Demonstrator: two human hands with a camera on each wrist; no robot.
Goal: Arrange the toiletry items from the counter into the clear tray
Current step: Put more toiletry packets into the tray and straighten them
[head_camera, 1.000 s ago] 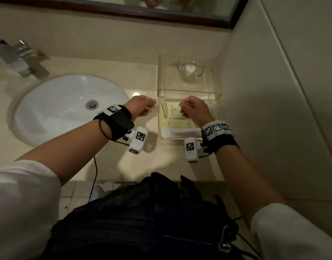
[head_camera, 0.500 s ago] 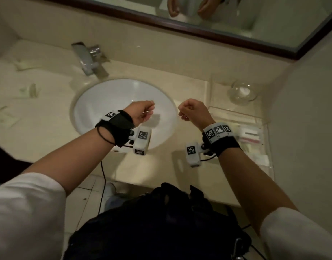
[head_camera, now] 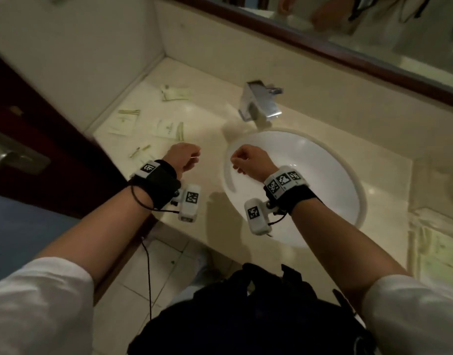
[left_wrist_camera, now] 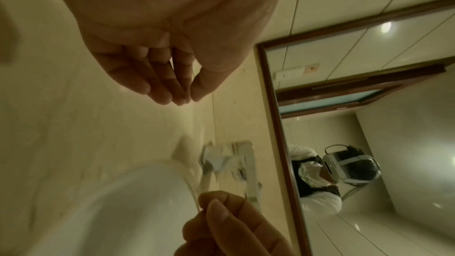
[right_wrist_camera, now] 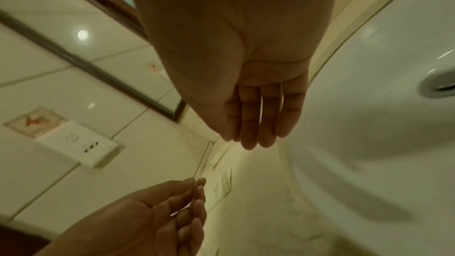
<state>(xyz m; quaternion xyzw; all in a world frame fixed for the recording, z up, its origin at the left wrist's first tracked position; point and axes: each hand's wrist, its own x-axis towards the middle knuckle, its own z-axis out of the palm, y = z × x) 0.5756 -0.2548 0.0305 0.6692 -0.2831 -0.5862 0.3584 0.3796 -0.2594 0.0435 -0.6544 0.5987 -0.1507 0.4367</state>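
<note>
Several pale green-printed toiletry packets lie loose on the beige counter left of the sink: one (head_camera: 175, 93) by the back wall, two (head_camera: 125, 121) (head_camera: 169, 128) in the middle, and a thin one (head_camera: 139, 151) nearest my left hand. The clear tray (head_camera: 416, 226) stands at the far right edge and holds packets (head_camera: 440, 252). My left hand (head_camera: 192, 160) (left_wrist_camera: 182, 98) hovers over the counter with loosely curled fingers and holds nothing. My right hand (head_camera: 235, 162) (right_wrist_camera: 248, 143) hangs over the sink's left rim, relaxed and empty.
A white oval sink (head_camera: 309, 175) lies between the loose packets and the tray. A chrome faucet (head_camera: 258, 103) stands behind it, below a wood-framed mirror (head_camera: 373, 34). A side wall and a dark wooden door (head_camera: 41, 124) close off the counter's left end.
Both hands have moved left, away from the clear tray, across the sink towards the left counter. The head view has swung left with them and now takes in the loose packets.
</note>
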